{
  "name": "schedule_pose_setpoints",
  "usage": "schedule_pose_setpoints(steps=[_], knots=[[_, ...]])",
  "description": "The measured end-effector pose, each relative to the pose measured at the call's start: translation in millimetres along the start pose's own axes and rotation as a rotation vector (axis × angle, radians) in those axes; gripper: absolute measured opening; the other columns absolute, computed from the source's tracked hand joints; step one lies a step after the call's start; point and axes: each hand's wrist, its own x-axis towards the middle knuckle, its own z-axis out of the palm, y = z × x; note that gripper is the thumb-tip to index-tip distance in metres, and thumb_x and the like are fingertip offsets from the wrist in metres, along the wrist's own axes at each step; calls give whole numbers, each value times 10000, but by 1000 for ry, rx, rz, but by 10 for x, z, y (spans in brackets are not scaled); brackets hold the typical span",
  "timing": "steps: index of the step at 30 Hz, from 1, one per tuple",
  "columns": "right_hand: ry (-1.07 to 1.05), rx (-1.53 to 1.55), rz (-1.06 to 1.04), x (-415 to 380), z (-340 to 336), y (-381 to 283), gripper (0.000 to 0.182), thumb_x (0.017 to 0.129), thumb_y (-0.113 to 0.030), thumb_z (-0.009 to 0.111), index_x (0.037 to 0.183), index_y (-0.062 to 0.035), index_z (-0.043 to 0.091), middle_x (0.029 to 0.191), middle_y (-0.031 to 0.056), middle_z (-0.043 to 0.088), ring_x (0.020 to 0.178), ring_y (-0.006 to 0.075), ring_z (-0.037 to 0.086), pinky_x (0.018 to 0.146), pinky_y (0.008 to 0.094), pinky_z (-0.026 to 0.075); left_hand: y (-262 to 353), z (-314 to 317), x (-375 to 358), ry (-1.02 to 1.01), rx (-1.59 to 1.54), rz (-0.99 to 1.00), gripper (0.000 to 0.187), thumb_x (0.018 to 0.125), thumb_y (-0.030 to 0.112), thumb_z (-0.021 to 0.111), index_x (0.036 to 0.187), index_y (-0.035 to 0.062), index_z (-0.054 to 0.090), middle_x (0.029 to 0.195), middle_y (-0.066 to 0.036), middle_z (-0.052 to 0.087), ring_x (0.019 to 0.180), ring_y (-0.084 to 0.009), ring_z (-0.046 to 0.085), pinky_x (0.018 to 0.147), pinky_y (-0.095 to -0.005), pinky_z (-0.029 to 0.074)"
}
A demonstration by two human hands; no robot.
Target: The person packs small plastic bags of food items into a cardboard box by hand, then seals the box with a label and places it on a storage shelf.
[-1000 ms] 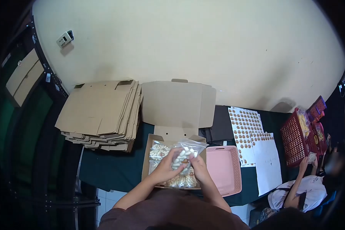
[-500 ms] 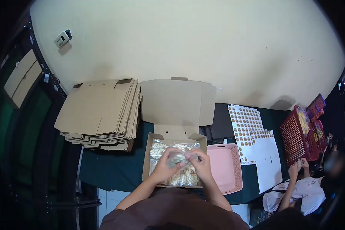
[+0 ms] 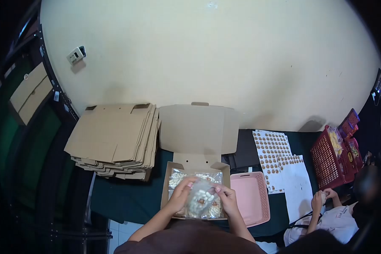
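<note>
An open cardboard box [image 3: 199,162] with its lid raised sits on the dark green table [image 3: 127,192] in front of me. Inside lie clear bags of pale snack pieces. My left hand [image 3: 181,194] and my right hand [image 3: 226,198] both grip one such clear bag [image 3: 202,199], holding it flat just above the others in the box. The left hand pinches its left edge, the right hand its right edge.
A stack of flat cardboard blanks [image 3: 114,139] lies to the left. A pink basket [image 3: 252,199] stands right of the box, then sticker sheets [image 3: 275,152]. Far right is a red basket [image 3: 332,156] and another person's hands [image 3: 319,199].
The bag has come down from above the box to lie flat in it between my hands. The view has tilted, shifting everything lower in frame.
</note>
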Motion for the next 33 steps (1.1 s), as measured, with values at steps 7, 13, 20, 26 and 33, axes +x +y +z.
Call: schedule_pose_setpoints(steps=[7,13,20,26,33], knots=[[164,-411,-365,25,171,-79,247,838,-65,578,1075,-14,622,932,128,621,867,198,589,790,295,452,56,-61,-79,-115,62,-56,329,934,241,438,1196,49,493,1217,-103,471,1136,-193,440,932,-323,357],[70,-342,-385,16,360,-128,292,833,-126,576,1109,-36,597,1030,104,529,981,207,497,858,308,399,-33,139,-179,-131,10,-102,577,808,261,663,1285,50,416,1324,-127,402,1212,-227,403,990,-355,334],[255,-341,-162,4,295,281,328,794,-185,672,1072,-43,573,997,90,489,963,189,478,832,307,409,-302,195,-328,-76,56,-264,376,840,221,633,1117,-23,565,1061,-140,611,1014,-185,557,899,-302,411],[-7,-14,106,100,94,296,153,797,-76,655,928,-3,623,889,55,554,871,127,522,774,256,413,-383,73,-354,-32,220,-156,199,842,222,609,938,59,670,1019,-114,644,1007,-233,581,1037,-435,205],[-276,-131,77,164,44,119,217,882,-145,555,1011,0,654,822,58,591,814,118,526,749,243,409,-408,-114,-278,60,-225,-331,332,913,297,481,936,18,660,998,-74,652,1006,-151,559,1092,-421,6]])
